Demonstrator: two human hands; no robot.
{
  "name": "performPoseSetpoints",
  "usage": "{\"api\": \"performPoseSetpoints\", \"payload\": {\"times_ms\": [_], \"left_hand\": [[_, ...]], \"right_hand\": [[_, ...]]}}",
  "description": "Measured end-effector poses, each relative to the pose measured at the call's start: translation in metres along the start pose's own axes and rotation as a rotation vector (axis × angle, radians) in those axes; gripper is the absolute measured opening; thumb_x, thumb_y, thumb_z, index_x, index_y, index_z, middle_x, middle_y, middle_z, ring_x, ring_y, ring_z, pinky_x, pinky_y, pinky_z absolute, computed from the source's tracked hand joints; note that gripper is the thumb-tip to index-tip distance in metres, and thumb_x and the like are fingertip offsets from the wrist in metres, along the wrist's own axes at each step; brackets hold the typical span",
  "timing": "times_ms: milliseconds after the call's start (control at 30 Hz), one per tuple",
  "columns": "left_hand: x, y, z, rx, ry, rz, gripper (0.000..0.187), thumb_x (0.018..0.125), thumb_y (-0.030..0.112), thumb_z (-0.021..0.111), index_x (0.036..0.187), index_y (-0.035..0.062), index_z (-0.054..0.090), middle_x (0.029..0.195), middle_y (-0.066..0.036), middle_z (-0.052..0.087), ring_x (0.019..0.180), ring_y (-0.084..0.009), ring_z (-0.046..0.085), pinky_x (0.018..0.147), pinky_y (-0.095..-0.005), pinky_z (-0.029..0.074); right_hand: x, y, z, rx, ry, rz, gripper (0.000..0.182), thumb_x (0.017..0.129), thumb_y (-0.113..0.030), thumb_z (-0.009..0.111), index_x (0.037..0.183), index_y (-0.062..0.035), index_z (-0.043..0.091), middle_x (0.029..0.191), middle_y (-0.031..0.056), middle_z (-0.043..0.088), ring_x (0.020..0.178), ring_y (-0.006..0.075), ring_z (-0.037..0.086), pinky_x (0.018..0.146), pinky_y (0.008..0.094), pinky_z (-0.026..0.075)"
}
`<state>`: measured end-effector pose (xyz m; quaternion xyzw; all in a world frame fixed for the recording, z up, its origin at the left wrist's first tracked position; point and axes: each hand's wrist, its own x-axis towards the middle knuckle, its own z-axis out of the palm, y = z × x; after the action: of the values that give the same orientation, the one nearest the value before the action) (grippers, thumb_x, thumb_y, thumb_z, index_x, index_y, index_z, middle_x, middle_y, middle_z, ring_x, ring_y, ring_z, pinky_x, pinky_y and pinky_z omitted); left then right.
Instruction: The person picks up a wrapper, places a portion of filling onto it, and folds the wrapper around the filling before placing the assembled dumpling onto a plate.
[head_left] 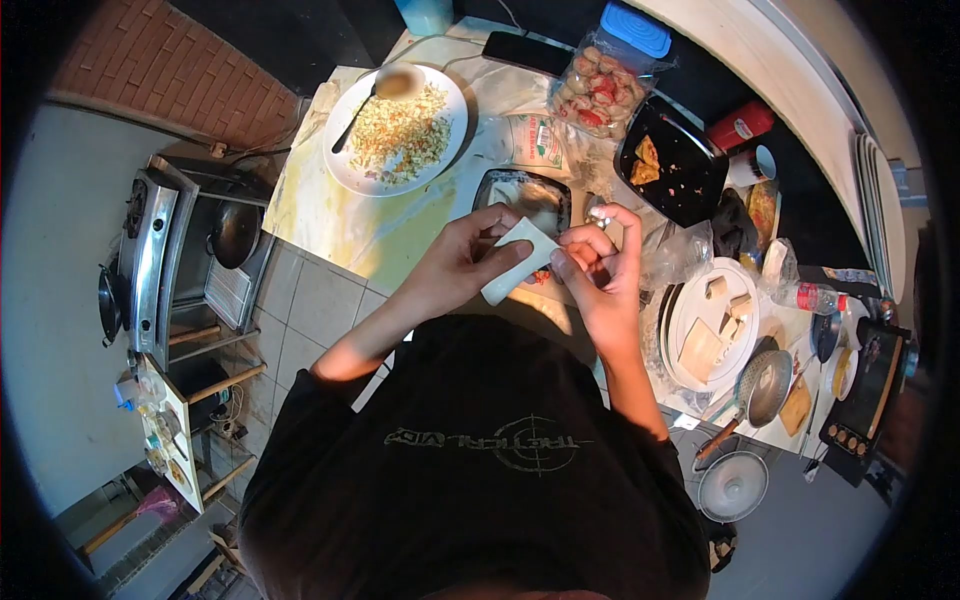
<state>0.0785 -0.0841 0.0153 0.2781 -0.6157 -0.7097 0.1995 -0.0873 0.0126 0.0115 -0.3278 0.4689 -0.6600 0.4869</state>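
The sheet [522, 258] is above the table's [385, 238] near side. Left grip [478, 248] pinches it, thumb over fingers; right grip [603, 265] curls at its right edge, hold unclear to us. We judge it light, soft, easily torn: take opposite edges.

The left forearm [385, 318] slants far and right, the left hand [468, 252] pinching between thumb and fingers. Just to its right, the right hand [608, 268] curls inward, thumb angled far left, index finger bent.
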Motion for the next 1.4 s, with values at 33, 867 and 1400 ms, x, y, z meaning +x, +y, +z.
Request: {"api": "performPoseSetpoints", "payload": {"times_ms": [33,867,1400], "left_hand": [[0.0,0.002,0.001,-0.01,-0.003,-0.016,0.019,0.097,0.011,0.059,0.11,-0.0018,0.055,0.1,-0.006,0.064,0.09,-0.0132,0.067,0.079,-0.0259,0.052],[-0.003,0.004,0.004,0.258,0.023,-0.076,0.018,0.094,0.011,0.064,0.108,-0.0004,0.06,0.093,0.001,0.059,0.081,-0.0014,0.052,0.068,-0.0207,0.045],[0.001,0.012,-0.006,-0.168,-0.069,-0.077,0.018,0.096,0.01,0.059,0.109,-0.0005,0.054,0.099,-0.01,0.064,0.084,-0.0166,0.069,0.074,-0.0261,0.053]], "right_hand": [[0.0,-0.001,0.0,-0.001,0.0,0.0,0.059,0.084,0.021,0.053,0.128,-0.0082,0.027,0.092,0.01,0.056,0.089,0.0124,0.058,0.083,0.0251,0.048],[0.01,0.001,0.011,-0.265,-0.048,-0.158,0.052,0.083,0.016,0.059,0.121,-0.0055,0.031,0.09,0.0072,0.057,0.079,0.0098,0.055,0.072,0.0228,0.046],[-0.004,-0.02,-0.018,-0.485,-0.125,-0.167,0.031,0.097,-0.021,0.047,0.112,0.0,0.065,0.122,0.0115,0.046,0.107,0.0179,0.049,0.093,0.0302,0.039]]}}
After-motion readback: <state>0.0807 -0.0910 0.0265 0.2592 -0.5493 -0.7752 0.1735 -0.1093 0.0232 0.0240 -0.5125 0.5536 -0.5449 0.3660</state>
